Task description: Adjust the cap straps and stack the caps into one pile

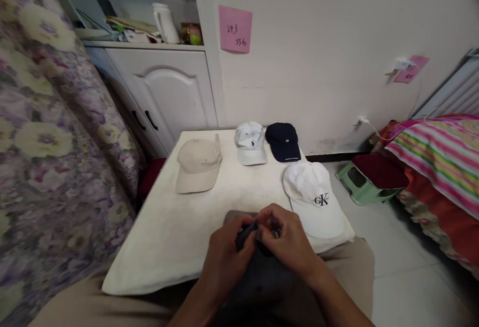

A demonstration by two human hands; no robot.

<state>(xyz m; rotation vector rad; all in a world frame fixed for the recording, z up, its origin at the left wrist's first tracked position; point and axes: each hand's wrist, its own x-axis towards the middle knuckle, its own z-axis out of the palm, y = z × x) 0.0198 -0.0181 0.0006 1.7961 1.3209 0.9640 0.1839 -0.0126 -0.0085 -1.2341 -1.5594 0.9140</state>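
Both hands pinched together on a dark grey cap (258, 272) at the near edge of the surface (164, 237): left hand (224, 259), right hand (288, 242). White cap (314, 197) just beyond the right hand, beige cap (197, 164) farther off past the left.

On the table (168, 237), four caps are laid out: one (198, 164) at ten o'clock, two (250, 142) (283, 141) side by side at twelve, a fourth (314, 197) at two. At six, another cap (258, 272) is held between both hands (224, 257) (288, 242).
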